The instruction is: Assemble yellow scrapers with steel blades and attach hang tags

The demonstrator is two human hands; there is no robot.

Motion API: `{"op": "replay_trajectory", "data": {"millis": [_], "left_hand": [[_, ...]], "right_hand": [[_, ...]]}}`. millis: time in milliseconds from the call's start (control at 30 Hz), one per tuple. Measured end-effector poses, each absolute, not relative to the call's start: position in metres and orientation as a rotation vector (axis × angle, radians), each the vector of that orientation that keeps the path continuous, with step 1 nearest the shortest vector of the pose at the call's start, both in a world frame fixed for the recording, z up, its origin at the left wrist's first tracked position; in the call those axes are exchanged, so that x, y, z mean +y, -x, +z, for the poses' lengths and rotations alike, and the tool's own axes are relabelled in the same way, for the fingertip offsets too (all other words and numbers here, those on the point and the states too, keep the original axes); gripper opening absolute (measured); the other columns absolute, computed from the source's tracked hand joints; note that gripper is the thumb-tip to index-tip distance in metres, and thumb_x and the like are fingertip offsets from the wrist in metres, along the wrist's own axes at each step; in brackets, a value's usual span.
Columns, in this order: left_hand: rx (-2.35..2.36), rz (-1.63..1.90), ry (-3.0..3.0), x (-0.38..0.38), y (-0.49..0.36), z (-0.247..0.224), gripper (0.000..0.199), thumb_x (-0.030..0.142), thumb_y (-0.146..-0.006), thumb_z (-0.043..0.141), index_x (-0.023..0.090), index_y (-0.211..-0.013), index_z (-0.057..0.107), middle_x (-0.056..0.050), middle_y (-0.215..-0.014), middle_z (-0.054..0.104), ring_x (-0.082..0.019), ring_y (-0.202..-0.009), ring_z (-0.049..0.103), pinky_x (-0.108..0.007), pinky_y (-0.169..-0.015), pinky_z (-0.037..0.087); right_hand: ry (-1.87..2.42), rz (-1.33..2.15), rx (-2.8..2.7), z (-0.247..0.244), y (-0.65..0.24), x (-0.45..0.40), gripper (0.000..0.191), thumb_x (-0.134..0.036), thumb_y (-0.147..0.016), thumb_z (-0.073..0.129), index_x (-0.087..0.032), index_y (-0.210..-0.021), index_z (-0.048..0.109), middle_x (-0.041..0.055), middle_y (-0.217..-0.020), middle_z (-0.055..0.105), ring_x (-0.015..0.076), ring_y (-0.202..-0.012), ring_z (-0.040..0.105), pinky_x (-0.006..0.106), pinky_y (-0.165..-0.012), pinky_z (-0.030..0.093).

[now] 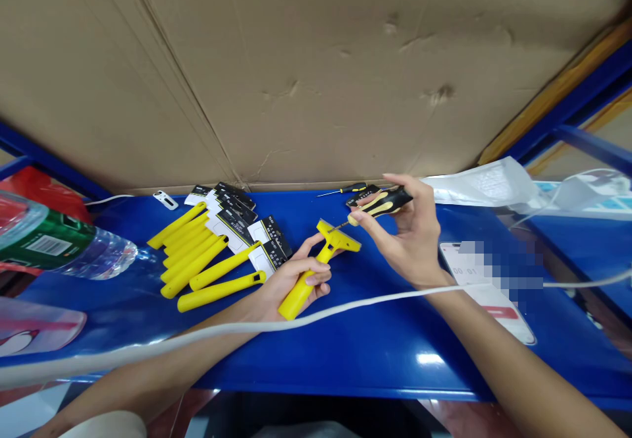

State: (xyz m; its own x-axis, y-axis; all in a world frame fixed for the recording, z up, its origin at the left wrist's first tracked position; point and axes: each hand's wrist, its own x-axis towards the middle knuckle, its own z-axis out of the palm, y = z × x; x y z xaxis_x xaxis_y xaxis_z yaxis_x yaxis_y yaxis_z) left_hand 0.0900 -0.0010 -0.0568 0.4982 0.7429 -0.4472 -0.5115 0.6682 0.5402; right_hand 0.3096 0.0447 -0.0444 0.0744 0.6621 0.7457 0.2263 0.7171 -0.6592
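Observation:
My left hand (297, 278) is wrapped round the handle of a yellow scraper (297, 294), whose wide head points up and away. In my right hand (413, 234) is a black and cream screwdriver (382, 203), its fingers closed on the handle. The screwdriver's tip meets the scraper head near its left side; whether it sits in a screw is too small to tell. Left of my left hand lie several yellow handles (196, 268) in a slanting row. Black and white packaging cards (269, 248) lie beside their upper ends.
A second screwdriver (353, 189) lies by the cardboard wall (316, 82). On the right are a phone (508, 316) and a white plastic bag (474, 191). A bottle (64, 244) stands at left. A white cable (365, 303) crosses in front of my forearms, above the blue table (345, 375).

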Motion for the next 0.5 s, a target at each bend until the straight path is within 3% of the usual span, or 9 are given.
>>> {"op": "replay_trajectory", "data": {"millis": [100, 200, 367, 500], "left_hand": [[0.702, 0.775, -0.369, -0.0008, -0.0900, -0.0565, 0.095, 0.001, -0.079, 0.084, 0.035, -0.163, 0.056, 0.011, -0.070, 0.050, -0.004, -0.051, 0.040, -0.020, -0.064, 0.048], [0.701, 0.777, -0.366, -0.0009, -0.0898, -0.0565, 0.091, 0.002, -0.080, 0.083, 0.035, -0.161, 0.058, 0.012, -0.066, 0.046, -0.004, -0.051, 0.040, -0.019, -0.064, 0.048], [0.707, 0.770, -0.381, -0.0019, -0.0900, -0.0576, 0.095, 0.003, -0.077, 0.086, 0.034, -0.162, 0.058, 0.012, -0.065, 0.044, -0.005, -0.052, 0.041, -0.020, -0.064, 0.047], [0.715, 0.785, -0.360, -0.0014, -0.0900, -0.0573, 0.097, 0.002, -0.077, 0.085, 0.034, -0.163, 0.055, 0.013, -0.065, 0.043, -0.005, -0.052, 0.040, -0.020, -0.064, 0.047]], "right_hand": [[0.737, 0.406, -1.517, -0.0435, -0.3103, 0.0450, 0.066, -0.034, -0.100, 0.087, -0.039, -0.157, 0.055, 0.0073, -0.131, 0.075, 0.0322, -0.109, 0.084, 0.057, -0.097, 0.074], [0.679, 0.584, -1.562, -0.0425, -0.3097, 0.0430, 0.067, -0.033, -0.108, 0.075, -0.042, -0.166, 0.043, 0.0082, -0.138, 0.076, 0.0318, -0.120, 0.083, 0.057, -0.101, 0.073], [0.745, 0.433, -1.484, -0.0435, -0.3085, 0.0416, 0.065, -0.029, -0.100, 0.086, -0.041, -0.156, 0.057, 0.0045, -0.119, 0.076, 0.0298, -0.101, 0.084, 0.055, -0.090, 0.075], [0.660, 0.574, -1.583, -0.0441, -0.3085, 0.0422, 0.076, -0.031, -0.106, 0.078, -0.044, -0.170, 0.038, 0.0087, -0.145, 0.072, 0.0328, -0.125, 0.080, 0.060, -0.101, 0.074]]}}
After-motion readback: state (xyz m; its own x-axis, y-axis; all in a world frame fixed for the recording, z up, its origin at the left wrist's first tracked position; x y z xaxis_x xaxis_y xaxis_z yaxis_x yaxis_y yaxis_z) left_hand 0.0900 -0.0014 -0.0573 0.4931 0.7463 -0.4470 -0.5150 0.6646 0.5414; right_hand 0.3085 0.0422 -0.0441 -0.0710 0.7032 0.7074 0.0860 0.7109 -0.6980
